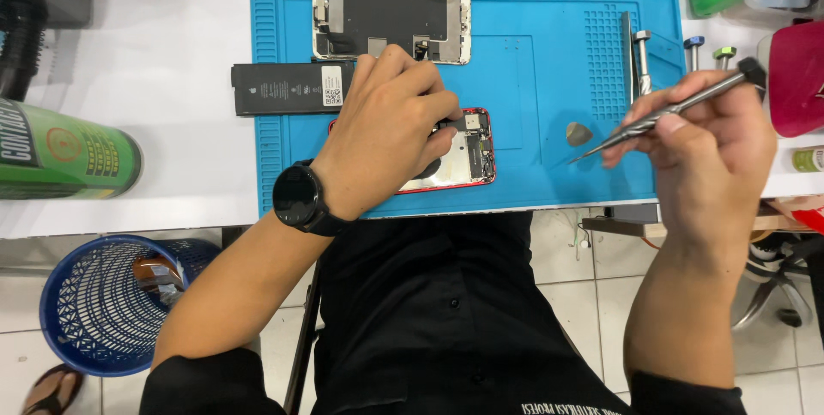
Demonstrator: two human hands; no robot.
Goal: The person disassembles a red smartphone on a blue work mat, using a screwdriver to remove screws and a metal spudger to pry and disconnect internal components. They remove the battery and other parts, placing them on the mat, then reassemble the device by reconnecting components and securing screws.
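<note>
At the far left a green spray can [64,151] lies on its side on the white table, and below it on the floor stands a blue mesh bin [94,312]. A black phone battery [290,88] lies loose, half on the table and half on the left edge of the blue repair mat [549,63], so it is already out of a phone. Just above the hands an opened phone body [390,22] with a pale frame lies face up. The left hand [386,127], a black watch on its wrist, rests on the red-framed phone [463,153] near the mat's front edge, fingers curled and pinching a small part at its upper rim. That phone is open with its boards bare; by my judgement the work inside it is midway. A small wedge-shaped pick [578,133] sits on the mat. The right hand [712,136] hovers apart, fingers closed around metal tweezers [661,115], tips pointing left at nothing
</note>
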